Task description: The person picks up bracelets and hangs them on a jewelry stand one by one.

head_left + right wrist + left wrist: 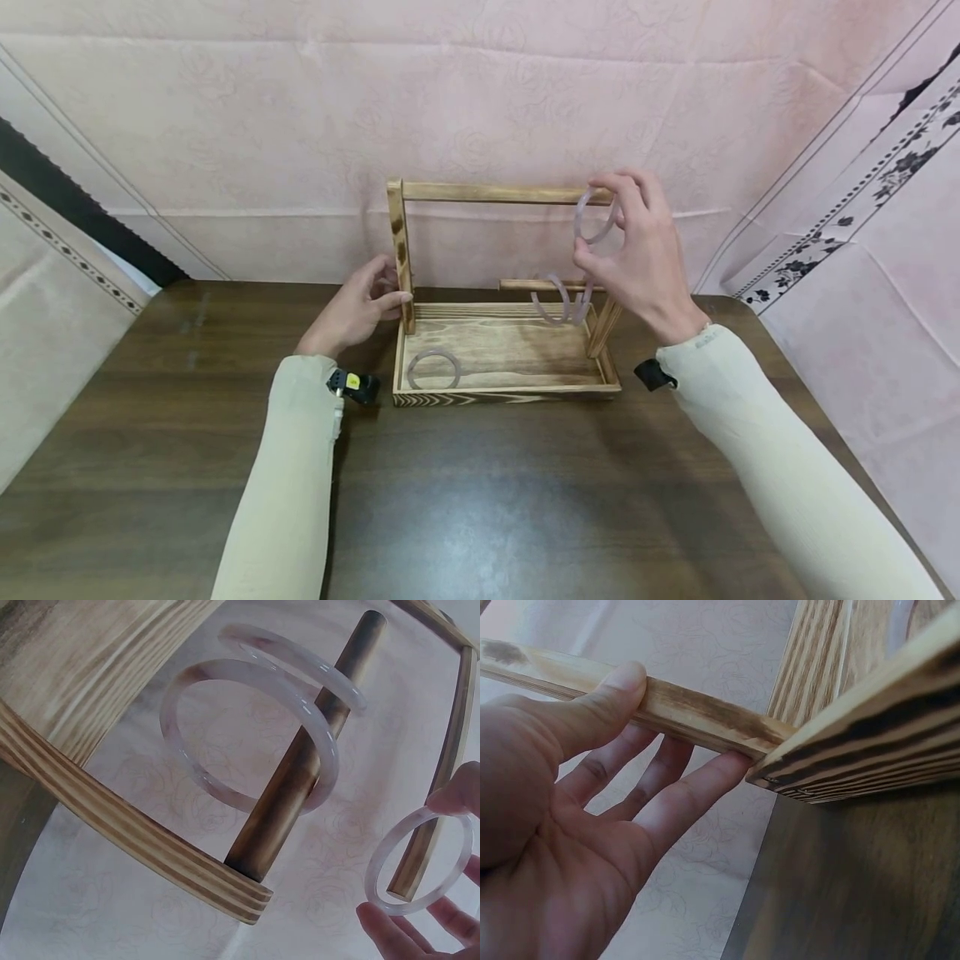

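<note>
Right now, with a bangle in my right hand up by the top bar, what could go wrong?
The held bangle is pinched between the right hand's thumb and fingers, so it might slip or knock the upper bar. A jolt could slide the two hanging bangles off the lower rod, whose free end shows no stop. If the left hand loosens on the upright post, the wooden stand might shift.
</note>
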`<state>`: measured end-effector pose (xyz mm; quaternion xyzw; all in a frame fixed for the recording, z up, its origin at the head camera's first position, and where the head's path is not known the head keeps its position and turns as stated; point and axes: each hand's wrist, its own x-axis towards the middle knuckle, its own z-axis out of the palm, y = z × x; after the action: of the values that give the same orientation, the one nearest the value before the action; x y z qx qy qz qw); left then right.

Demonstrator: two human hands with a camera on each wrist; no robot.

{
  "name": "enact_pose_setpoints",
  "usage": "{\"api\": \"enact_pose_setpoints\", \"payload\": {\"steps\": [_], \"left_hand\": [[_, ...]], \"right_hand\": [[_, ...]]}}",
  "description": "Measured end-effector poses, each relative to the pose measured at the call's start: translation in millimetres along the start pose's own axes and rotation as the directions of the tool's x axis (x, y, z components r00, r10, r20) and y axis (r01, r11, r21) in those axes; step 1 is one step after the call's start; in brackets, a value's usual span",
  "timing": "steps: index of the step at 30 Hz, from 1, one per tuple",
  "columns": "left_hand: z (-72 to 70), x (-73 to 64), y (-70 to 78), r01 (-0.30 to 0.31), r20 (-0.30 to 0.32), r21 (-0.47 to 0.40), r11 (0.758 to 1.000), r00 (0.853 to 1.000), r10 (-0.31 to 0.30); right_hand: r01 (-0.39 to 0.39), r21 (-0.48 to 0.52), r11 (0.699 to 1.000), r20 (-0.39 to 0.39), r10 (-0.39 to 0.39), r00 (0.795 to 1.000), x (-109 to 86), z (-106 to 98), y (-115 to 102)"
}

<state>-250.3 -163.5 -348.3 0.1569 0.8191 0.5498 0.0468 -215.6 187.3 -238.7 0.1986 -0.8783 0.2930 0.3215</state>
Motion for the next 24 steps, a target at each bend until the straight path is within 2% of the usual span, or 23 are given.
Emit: {"api": "enact_pose_setpoints", "payload": {"steps": [13, 24], "left_hand": [[-0.8, 2.5, 1.5, 0.000, 0.017, -0.008, 1.000, 1.000, 0.000], [-3.2, 0.7, 2.0, 0.001, 0.023, 0.030, 1.000, 1.000, -0.001]], "right_hand": [[0.008, 0.001, 1.000, -0.015, -0.008, 1.000, 9.3, 3, 0], [-0.014, 0.018, 1.000, -0.013, 0.014, 1.000, 15.6, 8, -1]]}}
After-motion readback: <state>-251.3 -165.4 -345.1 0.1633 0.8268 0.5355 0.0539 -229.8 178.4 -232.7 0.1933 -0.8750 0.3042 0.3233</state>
